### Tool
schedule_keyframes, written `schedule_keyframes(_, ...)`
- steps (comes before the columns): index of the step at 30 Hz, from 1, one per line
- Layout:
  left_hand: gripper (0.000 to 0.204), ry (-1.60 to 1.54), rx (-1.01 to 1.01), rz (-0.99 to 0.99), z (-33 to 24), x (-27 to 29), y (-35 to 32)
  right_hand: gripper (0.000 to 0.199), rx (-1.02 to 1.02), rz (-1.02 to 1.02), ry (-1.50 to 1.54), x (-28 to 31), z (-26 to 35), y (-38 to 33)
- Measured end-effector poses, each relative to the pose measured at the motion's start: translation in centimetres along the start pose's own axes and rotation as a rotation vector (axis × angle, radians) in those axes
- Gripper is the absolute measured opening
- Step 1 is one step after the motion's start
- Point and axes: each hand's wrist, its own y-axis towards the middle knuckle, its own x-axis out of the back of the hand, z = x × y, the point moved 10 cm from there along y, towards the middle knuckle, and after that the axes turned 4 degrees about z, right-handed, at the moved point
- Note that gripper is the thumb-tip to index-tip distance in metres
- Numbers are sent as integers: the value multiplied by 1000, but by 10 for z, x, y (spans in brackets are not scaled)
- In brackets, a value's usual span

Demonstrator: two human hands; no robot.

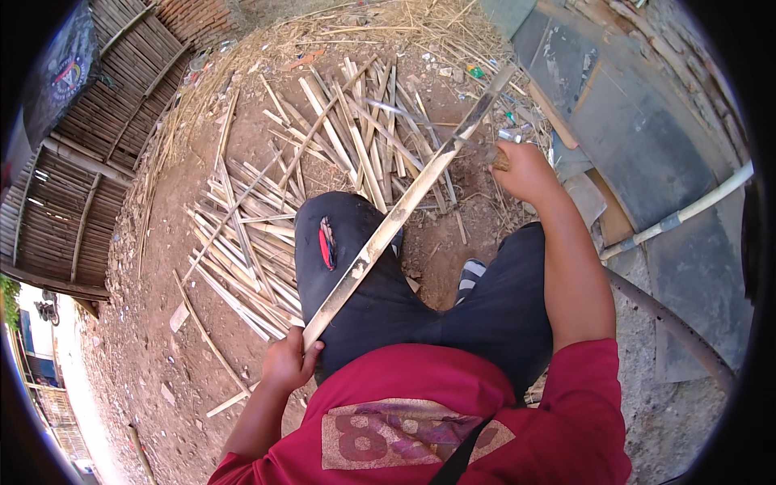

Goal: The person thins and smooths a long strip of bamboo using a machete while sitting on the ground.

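One bamboo strip (pixel 402 208), end clasped by the left grip (pixel 287 361), crosses a knife (pixel 478 148) clenched in the right grip (pixel 525 171).

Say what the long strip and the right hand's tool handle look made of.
Long strip: probably split bamboo, dull; its face is pale tan with dark patches. Tool handle: seemingly wood, matt; brown and rough-looking, though partly hidden.

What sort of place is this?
Probably an outdoor work yard: bare brown dirt ground, loosely heaped pale split strips, apparently bamboo, and a brown slatted wall at upper left.
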Motion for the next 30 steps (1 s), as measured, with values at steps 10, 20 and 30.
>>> schedule_keyframes(10,41,35,-4,-30,-8,13,2,51,-150,-31,118,-14,-51,13)
schedule_keyframes(20,40,-535,-114,211,5,-6,1,42,58,67,115,-26,10,-1)
schedule_keyframes(30,37,-746,-58,321,2,-6,-6,31,281,149,29,-35,64,-13)
